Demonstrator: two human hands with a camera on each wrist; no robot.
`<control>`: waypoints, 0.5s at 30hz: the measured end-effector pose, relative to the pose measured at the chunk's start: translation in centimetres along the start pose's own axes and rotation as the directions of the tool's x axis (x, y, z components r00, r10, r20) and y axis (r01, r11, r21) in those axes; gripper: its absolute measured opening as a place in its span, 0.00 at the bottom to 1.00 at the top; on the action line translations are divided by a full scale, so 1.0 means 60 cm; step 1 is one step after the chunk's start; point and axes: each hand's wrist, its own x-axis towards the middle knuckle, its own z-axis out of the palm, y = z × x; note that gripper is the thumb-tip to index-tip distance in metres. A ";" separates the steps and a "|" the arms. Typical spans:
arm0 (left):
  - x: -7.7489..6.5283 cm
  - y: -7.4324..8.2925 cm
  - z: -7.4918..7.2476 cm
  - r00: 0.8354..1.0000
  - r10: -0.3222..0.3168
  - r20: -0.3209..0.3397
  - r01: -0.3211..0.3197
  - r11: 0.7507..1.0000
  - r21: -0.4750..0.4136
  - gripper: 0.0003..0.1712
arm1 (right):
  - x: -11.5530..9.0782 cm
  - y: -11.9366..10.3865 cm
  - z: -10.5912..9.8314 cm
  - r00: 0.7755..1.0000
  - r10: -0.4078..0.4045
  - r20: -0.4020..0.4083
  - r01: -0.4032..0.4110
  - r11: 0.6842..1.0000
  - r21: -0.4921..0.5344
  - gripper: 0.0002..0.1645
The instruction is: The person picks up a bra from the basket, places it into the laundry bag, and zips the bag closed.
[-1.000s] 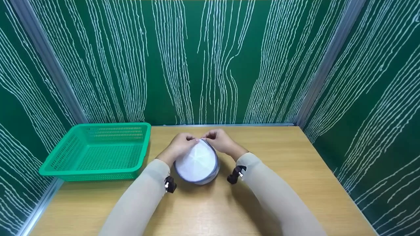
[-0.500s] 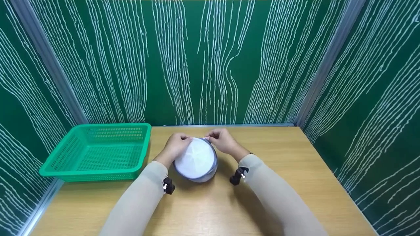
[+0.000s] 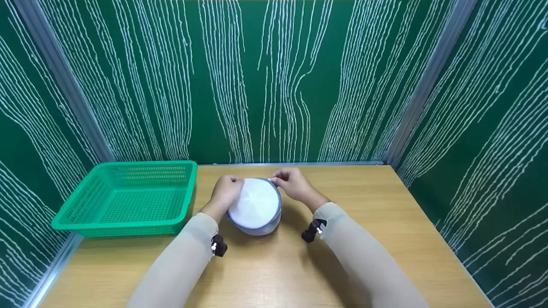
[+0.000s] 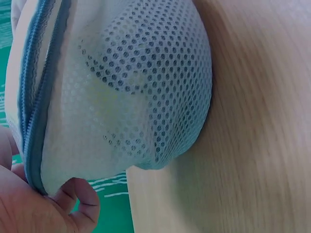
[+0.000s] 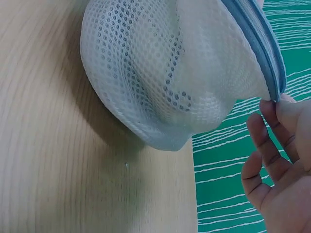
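A round mesh laundry bag (image 3: 256,205) with a white top and a blue-grey zipper rim stands on the wooden table, held between both hands. My left hand (image 3: 225,193) grips the rim at its far left. In the left wrist view, part of the zipper (image 4: 30,114) shows a gap between its two tapes, and the tapes meet near that hand. My right hand (image 3: 291,184) pinches the rim at the far right between thumb and forefinger, with its other fingers (image 5: 267,150) loosely curled. Whether it holds the zipper pull is hidden. The mesh side (image 5: 146,73) bulges below.
A green plastic basket (image 3: 115,223) sits at the table's left. Green walls with white wavy lines (image 3: 295,85) enclose the table (image 3: 274,273) at the back and sides. Black wrist cameras (image 3: 219,246) are strapped to both sleeves.
The hands have drawn apart along the rim: the left has gone left, the right slightly right. The bag's pointed far edge has become rounder, and the bag has shifted slightly left.
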 end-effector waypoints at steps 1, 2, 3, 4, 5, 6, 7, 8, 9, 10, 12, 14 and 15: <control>-0.005 0.004 0.002 1.000 0.004 -0.004 -0.004 1.000 0.010 0.21 | 0.000 0.000 0.001 1.000 0.000 -0.001 0.000 1.000 0.001 0.06; -0.004 0.007 0.006 1.000 -0.001 -0.006 0.001 1.000 0.018 0.22 | 0.000 0.000 0.001 1.000 0.005 -0.002 -0.005 1.000 0.003 0.05; -0.001 0.009 0.011 1.000 -0.005 -0.006 0.005 1.000 0.029 0.22 | 0.000 -0.001 0.001 1.000 0.011 -0.004 -0.011 1.000 0.006 0.05; -0.032 0.044 0.008 1.000 -0.022 -0.006 0.023 0.998 0.062 0.21 | -0.001 -0.003 0.002 1.000 0.014 -0.005 -0.014 1.000 0.009 0.05; -0.041 0.054 0.010 1.000 -0.006 -0.002 0.006 0.997 0.082 0.22 | -0.001 -0.004 0.003 1.000 0.016 -0.005 -0.016 1.000 0.010 0.05; -0.048 0.062 0.012 1.000 0.011 -0.003 -0.011 0.996 0.093 0.21 | -0.001 -0.005 0.004 1.000 0.016 -0.006 -0.016 1.000 0.008 0.05; -0.054 0.071 0.014 1.000 0.029 -0.001 -0.029 0.994 0.107 0.21 | 0.000 -0.007 0.005 1.000 0.012 -0.005 -0.011 1.000 0.008 0.04; -0.060 0.079 0.015 0.999 0.044 0.006 -0.044 0.992 0.120 0.21 | -0.001 -0.010 0.006 1.000 0.007 -0.003 -0.007 1.000 0.007 0.04; -0.061 0.083 0.018 0.998 0.059 0.014 -0.061 0.989 0.135 0.20 | 0.000 -0.011 0.008 1.000 0.002 -0.002 -0.002 1.000 0.003 0.05; -0.064 0.088 0.019 0.997 0.077 0.019 -0.079 0.986 0.150 0.20 | 0.001 -0.012 0.009 1.000 -0.003 -0.003 0.003 1.000 0.000 0.05; -0.060 0.090 0.022 0.994 0.105 0.029 -0.108 0.978 0.177 0.19 | 0.002 -0.014 0.011 1.000 -0.010 -0.002 0.010 1.000 -0.005 0.05; -0.054 0.091 0.024 0.991 0.127 0.041 -0.133 0.971 0.201 0.18 | 0.002 -0.017 0.014 1.000 -0.011 -0.003 0.011 1.000 -0.006 0.05; -0.051 0.091 0.023 0.990 0.134 0.046 -0.141 0.967 0.211 0.17 | 0.003 -0.017 0.015 1.000 -0.011 -0.003 0.011 1.000 -0.005 0.06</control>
